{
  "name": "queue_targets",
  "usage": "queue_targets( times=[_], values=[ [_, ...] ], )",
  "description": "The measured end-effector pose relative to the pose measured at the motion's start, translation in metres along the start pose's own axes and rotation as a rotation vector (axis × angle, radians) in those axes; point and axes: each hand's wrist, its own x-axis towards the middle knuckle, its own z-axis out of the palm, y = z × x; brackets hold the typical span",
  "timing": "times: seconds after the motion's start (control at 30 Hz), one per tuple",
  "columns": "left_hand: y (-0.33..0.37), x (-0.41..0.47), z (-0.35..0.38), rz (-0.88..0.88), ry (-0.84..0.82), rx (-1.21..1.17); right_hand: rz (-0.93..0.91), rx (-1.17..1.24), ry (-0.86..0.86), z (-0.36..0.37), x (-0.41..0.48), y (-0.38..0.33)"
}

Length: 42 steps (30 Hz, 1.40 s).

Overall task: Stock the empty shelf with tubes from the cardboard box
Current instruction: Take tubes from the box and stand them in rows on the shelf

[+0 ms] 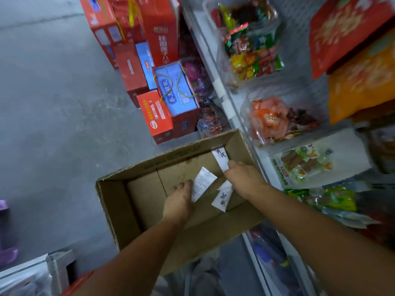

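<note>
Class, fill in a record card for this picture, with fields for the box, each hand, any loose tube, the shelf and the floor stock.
box: cardboard box, open-topped, beside the shelving, nearly empty
left hand: left hand grips a printed white tube inside the box
right hand: right hand pinches a lettered white tube
loose tube: third tube lies on the box bottom under the right wrist
shelf: white shelf holds bagged snacks
floor stock: red cartons stacked beyond the box

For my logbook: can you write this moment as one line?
left hand: holds small-print tube | right hand: pinches big-lettered tube | both in cardboard box
</note>
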Motion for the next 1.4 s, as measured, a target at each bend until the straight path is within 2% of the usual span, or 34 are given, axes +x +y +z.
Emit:
queue_targets(
  times=[0.13, 0.3, 0.57, 0.7, 0.9, 1.2, 1.4],
  values=[
    [0.023, -0.013, -0.048, 0.087, 0.051, 0.048, 0.066, 0.078, 0.013, -0.037, -0.038, 0.006],
    [0.061, -0.033, -0.099, 0.217, 0.083, 0.097, 0.147, -0.011, 0.036, -0.084, -0.11, 0.019],
    [0.153, -0.078, -0.181, 0.454, 0.154, 0.105, 0.372, 0.11, 0.209, -0.132, -0.239, 0.052],
    [0.197, -0.11, -0.214, 0.546, 0.184, 0.104, 0.427, 0.167, 0.321, -0.14, -0.301, 0.068],
    [0.241, -0.172, -0.236, 0.658, 0.318, 0.04, 0.462, 0.189, 0.46, -0.148, -0.389, 0.069],
    [0.322, -0.269, -0.259, 0.876, 0.391, 0.071, 0.541, 0.141, 0.658, -0.167, -0.524, 0.05],
    [0.371, -0.321, -0.257, 1.018, 0.342, 0.001, 0.629, 0.155, 0.749, -0.169, -0.603, 0.043]
  ],
)
